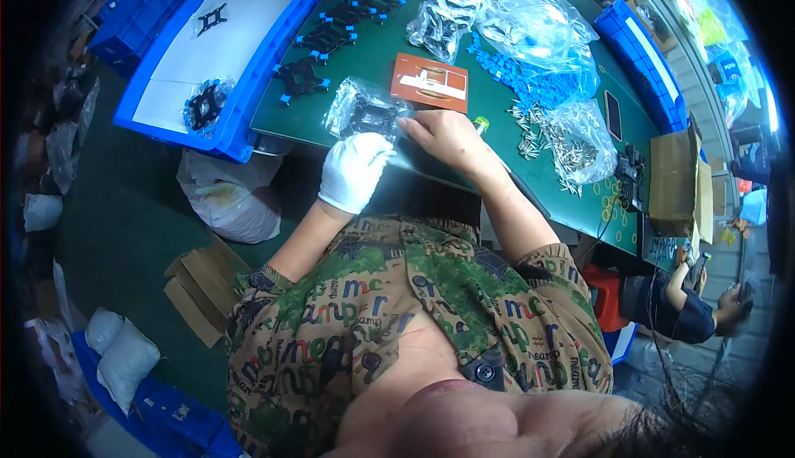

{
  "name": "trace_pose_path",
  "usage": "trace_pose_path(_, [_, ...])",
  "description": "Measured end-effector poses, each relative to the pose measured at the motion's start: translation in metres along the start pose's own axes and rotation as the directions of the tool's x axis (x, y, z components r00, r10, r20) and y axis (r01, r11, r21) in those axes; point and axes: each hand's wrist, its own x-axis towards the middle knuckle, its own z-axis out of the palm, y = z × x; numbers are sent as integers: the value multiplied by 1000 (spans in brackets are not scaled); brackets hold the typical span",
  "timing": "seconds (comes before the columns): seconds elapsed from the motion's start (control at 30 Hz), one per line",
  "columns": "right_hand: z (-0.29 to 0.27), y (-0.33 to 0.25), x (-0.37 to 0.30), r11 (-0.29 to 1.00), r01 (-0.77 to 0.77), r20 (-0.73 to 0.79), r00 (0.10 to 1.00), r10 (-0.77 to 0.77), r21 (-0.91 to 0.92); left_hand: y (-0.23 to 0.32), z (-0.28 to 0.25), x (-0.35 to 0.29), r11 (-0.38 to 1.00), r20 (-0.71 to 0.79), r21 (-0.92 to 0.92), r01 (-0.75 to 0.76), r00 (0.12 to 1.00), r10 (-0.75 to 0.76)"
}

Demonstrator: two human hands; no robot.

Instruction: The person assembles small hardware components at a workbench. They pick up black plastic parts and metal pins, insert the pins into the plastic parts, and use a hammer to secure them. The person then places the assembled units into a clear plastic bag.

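At the near edge of the green table, a clear plastic bag (346, 103) lies with a black X-shaped bracket (374, 118) showing inside it. My left hand (351, 176), in a white glove, has its fingers closed on the bag's near side. My right hand (447, 137) is bare, with its thumb and fingertips pinched at the bag's right edge. Just beyond lies a flat orange-and-white box (429, 84). Several black brackets with blue tips (300, 77) sit in a row to the left of the bag.
On the left stands a blue crate (184, 133) with a white surface bearing two bagged brackets. Blue plastic pieces (530, 77), metal pins (530, 131) and a phone (613, 115) lie on the right of the table (497, 180). A cardboard box (672, 185) and another person (681, 305) are farther right.
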Motion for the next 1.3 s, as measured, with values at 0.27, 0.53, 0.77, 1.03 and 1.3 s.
trace_pose_path(0.27, [14, 2, 17, 988, -48, 2, 999, 49, -150, 7, -4, 0, 987, 68, 56, -150, 987, 147])
trace_pose_path(0.53, [17, 3, 9, 982, 54, -114, 991, -75, -179, -6, -31, -22, 990, -82, -138, 31, 996, -42])
trace_pose_path(0.77, [6, -14, 42, 872, 200, -278, 895, -348, -447, -8, -10, -62, 406, 244, -623, 668, 660, -710])
trace_pose_path(1.03, [13, 8, 61, 821, 393, -300, 793, -531, -414, -22, 4, -69, 324, 311, -704, 633, 684, -660])
trace_pose_path(1.3, [3, 7, 39, 855, 508, -209, 852, -480, 108, -31, 14, -69, -108, 523, -793, 599, 580, -624])
